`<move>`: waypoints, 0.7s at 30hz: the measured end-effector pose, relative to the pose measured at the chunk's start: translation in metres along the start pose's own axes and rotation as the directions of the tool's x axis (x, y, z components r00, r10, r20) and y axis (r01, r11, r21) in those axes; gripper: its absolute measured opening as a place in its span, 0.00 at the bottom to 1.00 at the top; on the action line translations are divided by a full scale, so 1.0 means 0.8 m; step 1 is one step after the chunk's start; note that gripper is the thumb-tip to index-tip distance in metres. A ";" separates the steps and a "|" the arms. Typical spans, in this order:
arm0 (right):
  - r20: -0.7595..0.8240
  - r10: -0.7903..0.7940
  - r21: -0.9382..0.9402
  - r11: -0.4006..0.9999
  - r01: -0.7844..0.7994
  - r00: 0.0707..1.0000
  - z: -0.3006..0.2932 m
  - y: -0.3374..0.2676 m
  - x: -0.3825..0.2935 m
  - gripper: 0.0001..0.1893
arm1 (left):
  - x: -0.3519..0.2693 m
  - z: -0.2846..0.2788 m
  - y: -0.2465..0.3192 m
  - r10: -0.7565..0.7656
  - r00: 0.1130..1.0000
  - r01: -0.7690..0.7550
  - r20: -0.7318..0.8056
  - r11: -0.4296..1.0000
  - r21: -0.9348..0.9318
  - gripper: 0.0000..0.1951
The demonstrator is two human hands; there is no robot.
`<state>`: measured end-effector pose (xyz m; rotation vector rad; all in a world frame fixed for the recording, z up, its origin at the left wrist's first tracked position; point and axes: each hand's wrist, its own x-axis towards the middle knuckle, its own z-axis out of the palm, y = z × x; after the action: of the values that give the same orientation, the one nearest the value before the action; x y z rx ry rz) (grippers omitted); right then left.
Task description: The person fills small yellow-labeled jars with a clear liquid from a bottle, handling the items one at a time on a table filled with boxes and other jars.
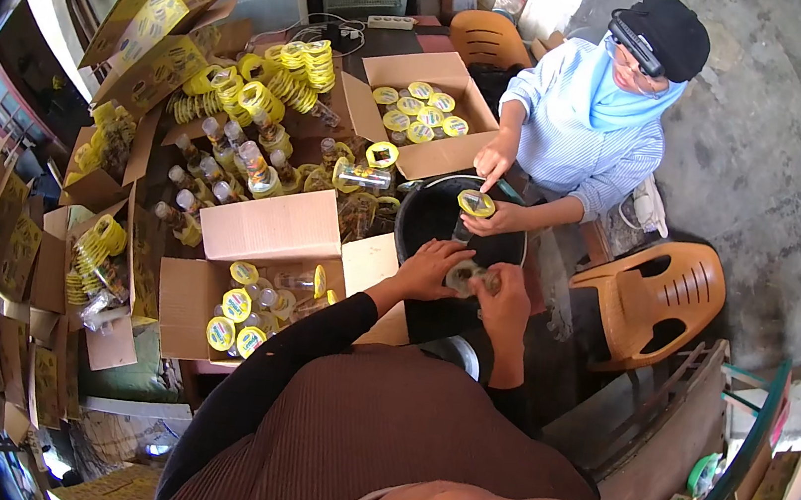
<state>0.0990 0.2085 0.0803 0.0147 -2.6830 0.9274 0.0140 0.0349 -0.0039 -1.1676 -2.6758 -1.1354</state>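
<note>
My left hand (434, 271) grips a clear, clouded plastic cup (460, 275) by its side, with the opening facing up towards me. My right hand (505, 300) pinches a greyish wad (491, 282), perhaps a sponge or cloth, at the cup's rim. Both hands are over the near side of a black bucket (416, 214) with a wire handle. Across the bucket, a co-worker (588, 130) holds a clear cup with a yellow printed lid (476, 202) in one hand and touches the lid with a finger of the other.
Left of the bucket stands an open carton (176, 305) with yellow-lidded cups; another carton (430, 160) lies beyond it. Used cups (253, 164) and stacked yellow rims (302, 73) crowd the table. An orange plastic chair (664, 305) is at right. A metal basin (459, 351) sits before me.
</note>
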 end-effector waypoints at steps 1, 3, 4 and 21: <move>0.006 -0.008 0.000 1.000 0.008 1.000 0.000 -0.002 0.000 0.20 | -0.001 0.000 0.001 0.041 0.999 -0.040 -0.018 0.997 0.061 0.44; -0.099 0.007 0.019 1.000 -0.006 0.995 0.001 -0.006 0.002 0.19 | -0.002 -0.004 0.005 0.024 1.000 -0.024 -0.005 0.998 0.050 0.44; -0.097 0.000 0.020 1.000 0.002 0.995 0.000 -0.005 0.002 0.19 | -0.001 -0.008 0.008 0.014 1.000 -0.014 0.016 0.999 0.039 0.44; -0.012 -0.125 0.297 0.947 0.123 0.992 0.007 -0.016 0.002 0.31 | -0.021 -0.022 0.023 -0.055 0.935 -0.015 -0.350 0.981 -0.194 0.28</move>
<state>0.0976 0.1949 0.0841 0.2493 -2.4885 1.2807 0.0331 0.0217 0.0155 -0.8528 -2.3514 -1.4777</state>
